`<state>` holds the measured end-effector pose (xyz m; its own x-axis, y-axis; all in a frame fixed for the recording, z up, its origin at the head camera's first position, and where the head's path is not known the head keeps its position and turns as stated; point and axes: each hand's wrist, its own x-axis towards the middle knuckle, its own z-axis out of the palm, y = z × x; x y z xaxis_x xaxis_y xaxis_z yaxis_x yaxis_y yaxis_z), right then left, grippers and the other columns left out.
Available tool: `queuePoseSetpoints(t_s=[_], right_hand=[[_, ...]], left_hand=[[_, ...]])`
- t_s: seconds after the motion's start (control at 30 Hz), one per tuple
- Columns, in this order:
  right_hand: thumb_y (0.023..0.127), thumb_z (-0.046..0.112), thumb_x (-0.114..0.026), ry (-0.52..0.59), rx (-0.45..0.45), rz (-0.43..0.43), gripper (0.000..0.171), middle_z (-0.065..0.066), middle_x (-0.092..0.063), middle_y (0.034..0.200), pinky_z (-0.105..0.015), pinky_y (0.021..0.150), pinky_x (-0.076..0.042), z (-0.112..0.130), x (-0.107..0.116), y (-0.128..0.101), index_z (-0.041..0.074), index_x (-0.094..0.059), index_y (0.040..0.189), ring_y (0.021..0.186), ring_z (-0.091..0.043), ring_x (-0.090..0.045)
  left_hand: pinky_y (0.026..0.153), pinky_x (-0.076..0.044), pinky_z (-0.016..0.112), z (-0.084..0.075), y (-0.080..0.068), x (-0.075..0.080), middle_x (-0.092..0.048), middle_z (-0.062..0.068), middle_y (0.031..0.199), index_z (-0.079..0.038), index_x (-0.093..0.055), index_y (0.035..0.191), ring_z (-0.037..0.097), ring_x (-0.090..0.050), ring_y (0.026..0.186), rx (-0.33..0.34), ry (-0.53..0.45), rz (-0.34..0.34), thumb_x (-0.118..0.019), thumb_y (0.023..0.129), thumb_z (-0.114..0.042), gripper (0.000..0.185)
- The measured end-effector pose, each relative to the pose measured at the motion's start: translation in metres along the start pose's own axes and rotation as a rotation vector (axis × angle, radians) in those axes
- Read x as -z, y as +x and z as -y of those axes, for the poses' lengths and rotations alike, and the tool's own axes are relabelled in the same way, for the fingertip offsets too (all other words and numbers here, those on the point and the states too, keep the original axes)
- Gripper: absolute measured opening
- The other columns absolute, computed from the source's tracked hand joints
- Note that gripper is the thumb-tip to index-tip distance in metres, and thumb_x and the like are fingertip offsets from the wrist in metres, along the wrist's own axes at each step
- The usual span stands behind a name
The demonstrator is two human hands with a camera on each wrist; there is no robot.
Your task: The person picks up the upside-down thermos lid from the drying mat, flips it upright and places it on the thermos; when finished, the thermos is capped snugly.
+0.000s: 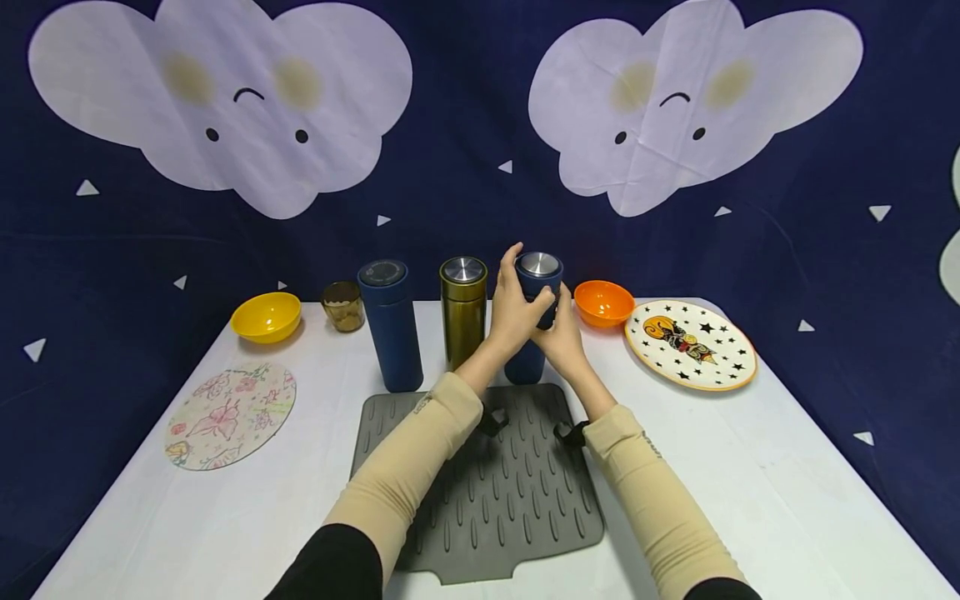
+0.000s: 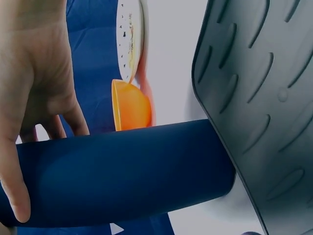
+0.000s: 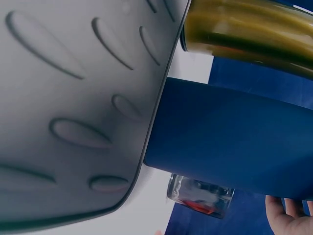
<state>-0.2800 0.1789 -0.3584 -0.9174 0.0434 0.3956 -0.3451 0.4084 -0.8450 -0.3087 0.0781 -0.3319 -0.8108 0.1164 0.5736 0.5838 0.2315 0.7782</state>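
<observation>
Where the white table (image 1: 787, 467) carries the grey ribbed mat (image 1: 495, 492), the dark blue flask (image 1: 534, 321) stands just past the mat's far edge, toward the table's far edge, beside a gold flask (image 1: 462, 310). Both hands are clamped on its upper part: left hand (image 1: 513, 312) from the left, right hand (image 1: 561, 337) from the right. Its long axis is vertical, steel cap (image 1: 540, 263) up. Judged best practice: keep the grip even so the base stays flat.
</observation>
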Motion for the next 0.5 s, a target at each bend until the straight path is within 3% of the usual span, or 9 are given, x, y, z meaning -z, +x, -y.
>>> queuePoseSetpoints(t_s=[0.1, 0.23, 0.4, 0.5], right_hand=[[0.079, 0.003, -0.067, -0.017, 0.018, -0.011, 0.084, -0.024, -0.029, 0.142, -0.05, 0.105, -0.028, -0.006, -0.002, 0.002, 0.003, -0.013, 0.144, 0.129, -0.036, -0.034], [0.079, 0.004, -0.066, -0.002, 0.012, -0.004, 0.086, -0.021, -0.027, 0.145, -0.05, 0.106, -0.027, -0.011, -0.003, 0.003, 0.006, -0.012, 0.145, 0.132, -0.034, -0.03], [0.079, 0.004, -0.067, -0.013, 0.0, -0.01, 0.086, -0.022, -0.029, 0.144, -0.048, 0.106, -0.028, -0.01, -0.003, 0.002, 0.006, -0.013, 0.145, 0.13, -0.034, -0.034], [0.08, 0.003, -0.065, -0.016, 0.008, -0.009, 0.084, -0.021, -0.029, 0.144, -0.049, 0.106, -0.027, -0.01, -0.003, 0.002, 0.006, -0.012, 0.145, 0.13, -0.033, -0.033]], left_hand=[[0.092, -0.044, 0.041, 0.0, 0.0, 0.0, -0.031, 0.017, 0.138, -0.016, -0.022, 0.142, 0.031, -0.047, 0.114, 0.009, 0.0, 0.009, -0.059, 0.08, -0.025, 0.072], [0.091, -0.045, 0.037, 0.0, 0.001, 0.0, -0.028, 0.016, 0.131, -0.014, -0.023, 0.14, 0.031, -0.047, 0.11, -0.009, 0.059, -0.009, -0.07, 0.079, -0.025, 0.077], [0.088, -0.046, 0.04, -0.001, 0.0, 0.002, -0.033, 0.018, 0.138, -0.018, -0.019, 0.142, 0.032, -0.05, 0.11, 0.023, 0.029, 0.028, -0.061, 0.08, -0.018, 0.075], [0.091, -0.045, 0.04, -0.001, 0.001, 0.003, -0.03, 0.016, 0.14, -0.019, -0.018, 0.143, 0.031, -0.047, 0.114, 0.026, 0.026, 0.051, -0.061, 0.08, -0.02, 0.077]])
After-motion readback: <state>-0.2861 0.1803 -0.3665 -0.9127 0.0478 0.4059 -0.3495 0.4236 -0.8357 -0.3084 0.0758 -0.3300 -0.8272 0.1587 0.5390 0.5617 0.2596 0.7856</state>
